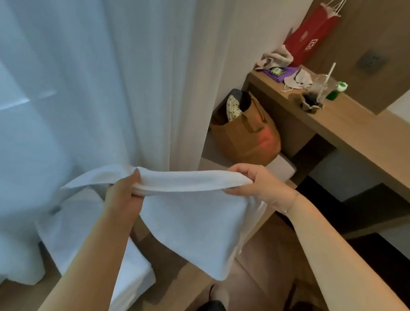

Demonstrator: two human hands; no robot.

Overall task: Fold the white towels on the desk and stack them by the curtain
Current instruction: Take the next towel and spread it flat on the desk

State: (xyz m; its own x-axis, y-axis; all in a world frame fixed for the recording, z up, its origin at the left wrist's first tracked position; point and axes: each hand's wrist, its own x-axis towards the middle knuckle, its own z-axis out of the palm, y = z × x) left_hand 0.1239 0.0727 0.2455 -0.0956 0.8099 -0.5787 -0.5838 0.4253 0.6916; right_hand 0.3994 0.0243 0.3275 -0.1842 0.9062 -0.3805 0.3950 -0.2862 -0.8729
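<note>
A white towel [190,221] hangs in the air in front of me, stretched between both hands along its top edge. My left hand [123,194] grips the towel's left part, fingers curled round the bunched cloth. My right hand [255,182] pinches the right end of the top edge. Below the left arm, folded white towels [131,273] lie on a wooden surface [182,277] next to the sheer white curtain [64,84]. The lower half of the held towel drapes down loosely.
A wooden desk [358,133] runs along the right wall with a red paper bag [308,36], a plastic cup with a straw [323,88], a green bottle [337,90] and crumpled cloths. An orange-brown bag [248,135] sits on the floor under it.
</note>
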